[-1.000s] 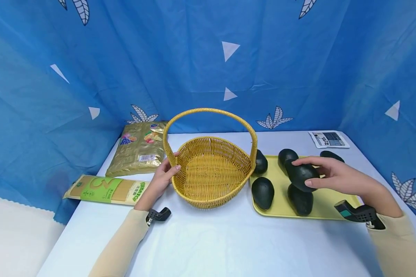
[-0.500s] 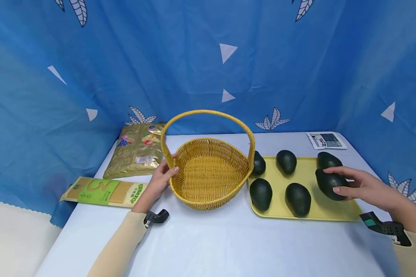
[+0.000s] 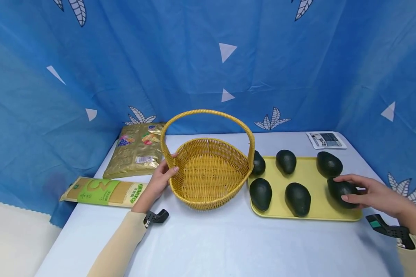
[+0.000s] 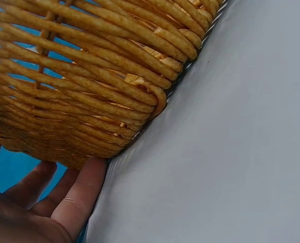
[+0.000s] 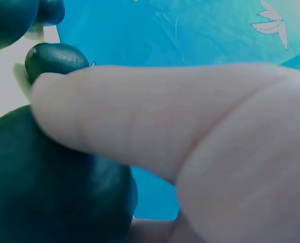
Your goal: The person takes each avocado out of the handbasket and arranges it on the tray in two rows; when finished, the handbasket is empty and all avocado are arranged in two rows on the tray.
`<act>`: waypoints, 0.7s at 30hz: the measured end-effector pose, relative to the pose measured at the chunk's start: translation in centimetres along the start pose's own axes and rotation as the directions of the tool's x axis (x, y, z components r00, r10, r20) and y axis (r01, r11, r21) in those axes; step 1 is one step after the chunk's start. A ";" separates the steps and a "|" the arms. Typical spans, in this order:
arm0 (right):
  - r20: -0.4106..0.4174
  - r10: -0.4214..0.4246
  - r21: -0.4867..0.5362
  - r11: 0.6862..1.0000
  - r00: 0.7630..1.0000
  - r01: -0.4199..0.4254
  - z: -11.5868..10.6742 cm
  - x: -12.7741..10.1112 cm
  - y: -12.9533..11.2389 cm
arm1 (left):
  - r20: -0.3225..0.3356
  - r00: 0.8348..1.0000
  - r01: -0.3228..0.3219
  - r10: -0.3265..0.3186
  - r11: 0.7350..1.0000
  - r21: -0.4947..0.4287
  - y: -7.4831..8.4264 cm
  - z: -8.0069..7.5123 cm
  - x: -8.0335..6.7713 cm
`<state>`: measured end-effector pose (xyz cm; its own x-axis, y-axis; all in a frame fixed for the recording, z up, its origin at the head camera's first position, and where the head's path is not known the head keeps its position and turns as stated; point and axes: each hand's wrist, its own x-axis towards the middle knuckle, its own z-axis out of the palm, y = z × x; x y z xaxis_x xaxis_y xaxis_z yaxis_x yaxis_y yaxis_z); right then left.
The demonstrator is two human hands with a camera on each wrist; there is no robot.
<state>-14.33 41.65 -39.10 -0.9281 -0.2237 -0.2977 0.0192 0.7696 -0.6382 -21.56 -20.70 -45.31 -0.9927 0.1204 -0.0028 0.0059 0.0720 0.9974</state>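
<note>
On the pale blue table [image 3: 228,246], the right hand [image 3: 374,194] curls its fingers round a dark avocado [image 3: 343,191] at the near right corner of the yellow tray [image 3: 315,181], while the left hand [image 3: 159,179] grips the rim of the wicker basket [image 3: 209,173], five more avocados lying beyond and left of the right fingers.

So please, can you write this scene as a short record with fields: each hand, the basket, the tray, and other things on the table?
left hand: left hand grips the rim of the basket
right hand: right hand holds an avocado at the tray's near right corner
basket: woven, yellow, arched handle, nothing inside
tray: yellow tray, right of the basket, with six dark avocados counting the held one
other things: gold snack bag and green noodle packet on the left; small printed card behind the tray
table: white table
</note>
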 end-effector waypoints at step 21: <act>0.130 0.032 -0.013 0.999 0.991 -0.031 -0.5 0.1 -0.2 | -0.003 1.000 0.027 -0.027 0.999 -0.024 0.0 -0.1 0.2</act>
<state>-14.61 41.81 -38.65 -0.8709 -0.2744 -0.4076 0.0430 0.7838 -0.6195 -21.72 -20.75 -45.32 -0.9929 0.1156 -0.0292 -0.0234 0.0513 0.9984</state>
